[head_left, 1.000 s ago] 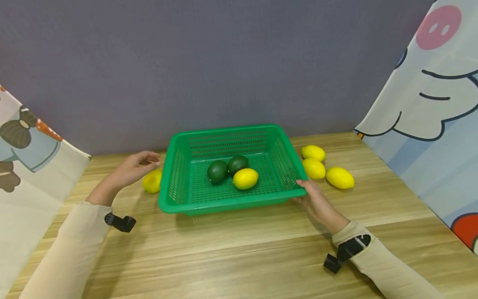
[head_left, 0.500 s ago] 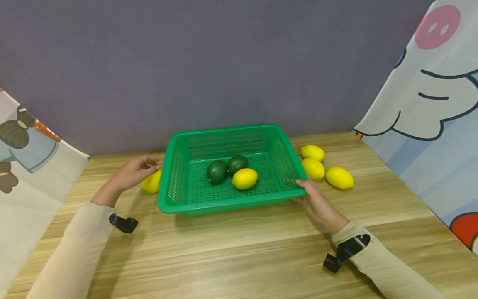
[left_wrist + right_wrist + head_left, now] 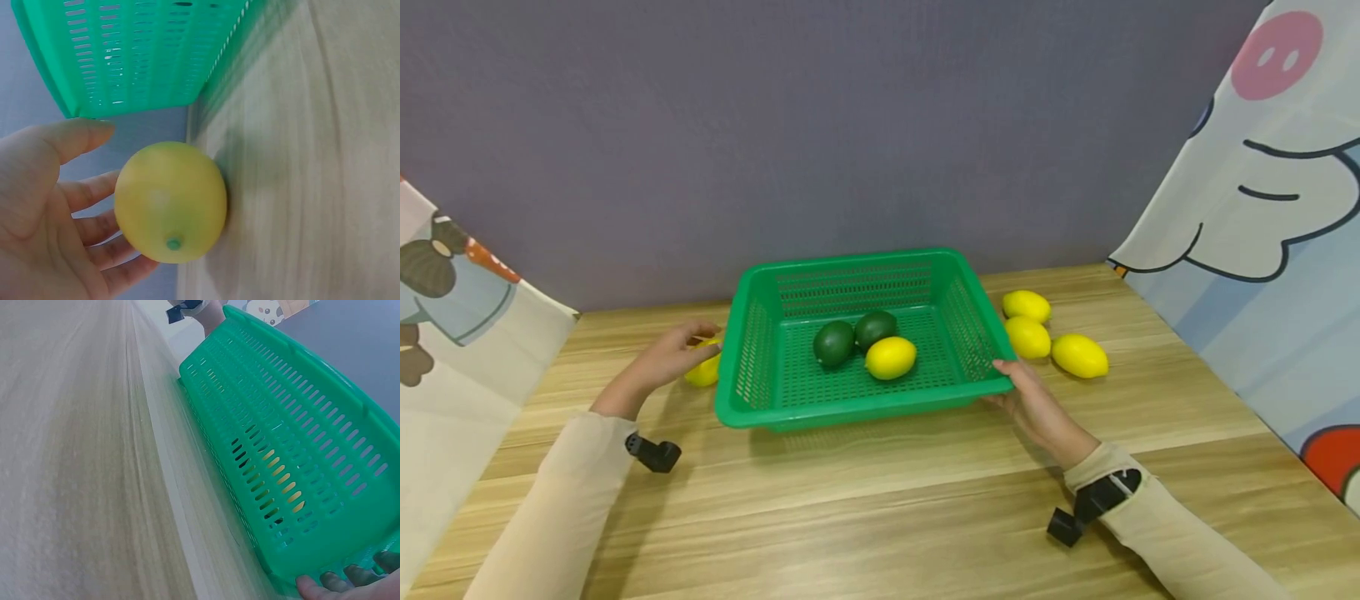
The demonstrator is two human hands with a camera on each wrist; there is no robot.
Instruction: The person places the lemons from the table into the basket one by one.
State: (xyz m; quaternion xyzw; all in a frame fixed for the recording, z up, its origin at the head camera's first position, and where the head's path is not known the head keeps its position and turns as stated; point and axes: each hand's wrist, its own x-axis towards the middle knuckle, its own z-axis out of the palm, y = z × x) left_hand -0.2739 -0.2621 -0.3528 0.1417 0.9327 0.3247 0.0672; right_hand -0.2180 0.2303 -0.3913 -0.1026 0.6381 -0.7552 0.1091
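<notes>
Lemon sits beside spread left fingers, while right fingers pinch the green basket.

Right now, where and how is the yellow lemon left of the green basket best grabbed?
Probably around the rounded middle of the yellow lemon, from above, with the left hand. It lies on its side on the table, its green tip facing sideways, so the fat flanks bulge above the wood. The thumb could use the gap beside the green basket, with fingers curling opposite.
</notes>
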